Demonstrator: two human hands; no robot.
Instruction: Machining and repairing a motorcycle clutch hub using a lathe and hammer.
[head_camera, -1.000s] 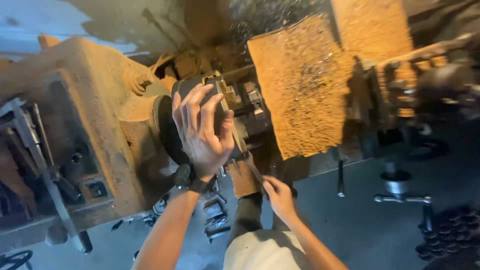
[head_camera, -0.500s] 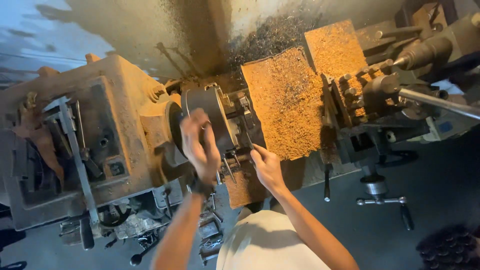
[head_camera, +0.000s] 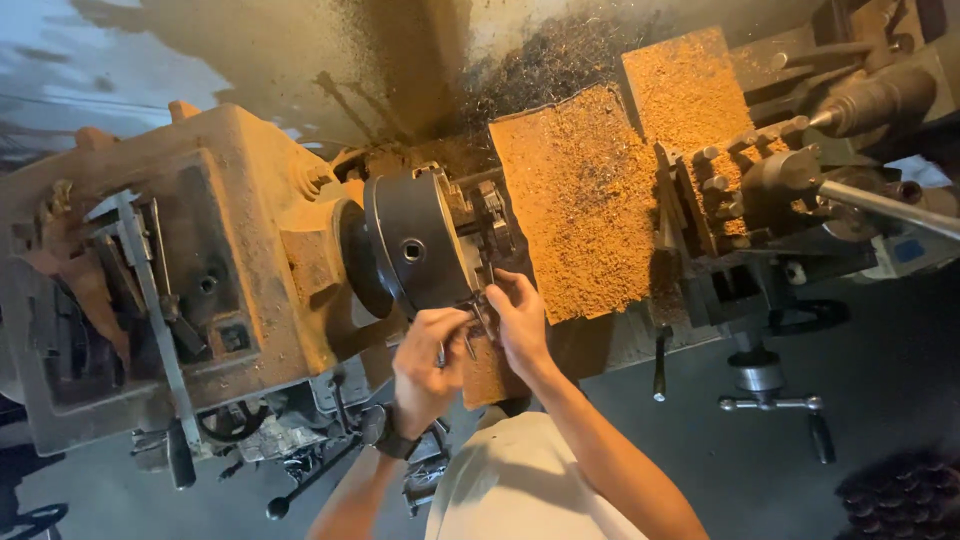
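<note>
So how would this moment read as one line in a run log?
scene: lathe chuck | left hand: at small metal part below chuck | right hand: touching same part | grip: unclear

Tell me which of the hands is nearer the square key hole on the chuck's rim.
Left. The left hand sits just below the key hole on the chuck, beneath its rim. The right hand is farther right, at the chuck's jaw side.

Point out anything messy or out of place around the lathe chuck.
Metal chips lie thick over the lathe bed beside the chuck and are heaped against the wall behind. Both hands, left and right, work a small part just under the chuck, close to that swarf.
</note>
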